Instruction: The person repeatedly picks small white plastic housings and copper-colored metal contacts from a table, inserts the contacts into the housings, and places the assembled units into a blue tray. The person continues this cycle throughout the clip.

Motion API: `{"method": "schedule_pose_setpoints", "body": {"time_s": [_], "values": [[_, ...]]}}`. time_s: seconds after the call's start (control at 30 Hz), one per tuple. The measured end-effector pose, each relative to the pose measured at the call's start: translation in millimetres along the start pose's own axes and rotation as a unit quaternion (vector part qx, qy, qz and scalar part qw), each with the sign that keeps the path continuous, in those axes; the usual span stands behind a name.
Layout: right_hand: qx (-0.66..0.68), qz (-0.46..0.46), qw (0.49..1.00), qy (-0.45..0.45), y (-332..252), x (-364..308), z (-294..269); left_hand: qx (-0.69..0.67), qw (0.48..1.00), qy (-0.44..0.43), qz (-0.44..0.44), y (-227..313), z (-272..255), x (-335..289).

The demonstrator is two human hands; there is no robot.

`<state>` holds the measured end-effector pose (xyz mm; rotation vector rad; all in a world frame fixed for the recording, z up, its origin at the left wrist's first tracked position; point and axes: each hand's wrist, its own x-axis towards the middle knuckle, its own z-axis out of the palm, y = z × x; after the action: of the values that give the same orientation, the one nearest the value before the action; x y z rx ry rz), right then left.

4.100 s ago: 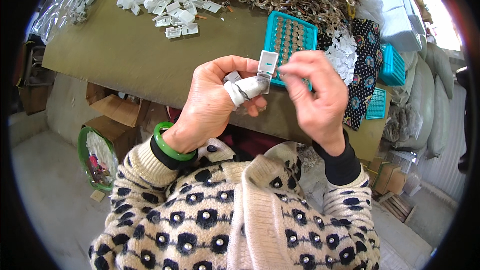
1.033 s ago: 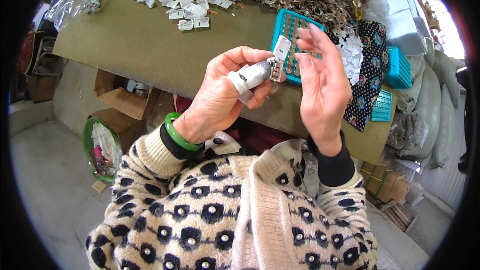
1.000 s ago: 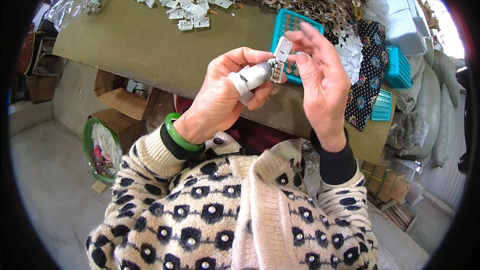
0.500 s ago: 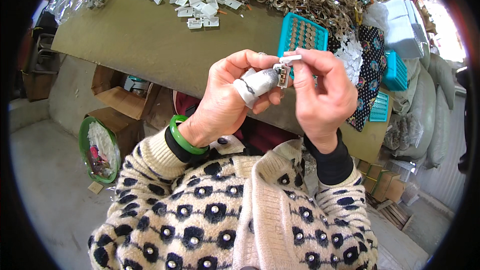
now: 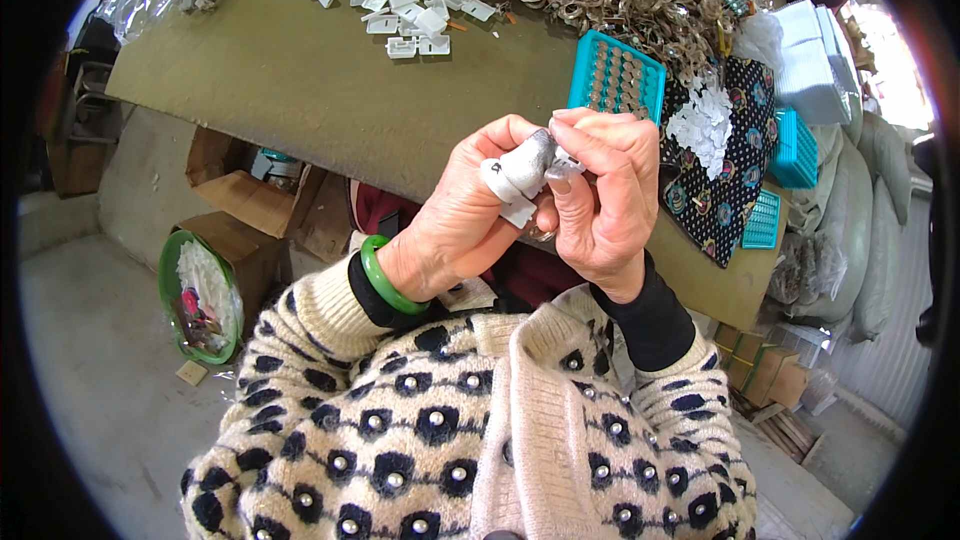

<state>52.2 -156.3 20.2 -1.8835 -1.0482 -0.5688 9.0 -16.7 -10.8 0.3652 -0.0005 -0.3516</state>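
Grip of the left hand (image 5: pixel 460 205) is closed around a small white plastic case (image 5: pixel 568 162), raised between both hands; it should be light, stiff, rather slick, best held by its edges. The right hand (image 5: pixel 612 185) pinches its right side.

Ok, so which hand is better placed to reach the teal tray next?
Probably the right hand: it sits just below the teal tray in view, while the left hand is farther left. Both meet at the small white case, so the right would likely have to let go first.
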Motion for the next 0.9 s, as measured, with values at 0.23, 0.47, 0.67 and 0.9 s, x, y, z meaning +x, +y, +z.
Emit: {"method": "schedule_pose_setpoints", "body": {"time_s": [0.23, 0.47, 0.67, 0.9], "values": [[-0.039, -0.007, 0.998, 0.042, 0, -9, 7, -0.019, 0.999, 0.029, -0.006, -7, 4, -1], [-0.078, 0.036, 0.996, 0.023, -7, -11, -2, 0.002, 0.993, 0.113, 0.015, -10, 18, 1], [-0.024, 0.059, 0.998, -0.031, -9, -31, -32, 0.091, 0.994, 0.06, 0.026, 3, 9, 4], [-0.322, 0.188, 0.926, 0.064, 39, -71, -129, 0.081, 0.996, -0.024, 0.03, 8, -1, 9]]}}
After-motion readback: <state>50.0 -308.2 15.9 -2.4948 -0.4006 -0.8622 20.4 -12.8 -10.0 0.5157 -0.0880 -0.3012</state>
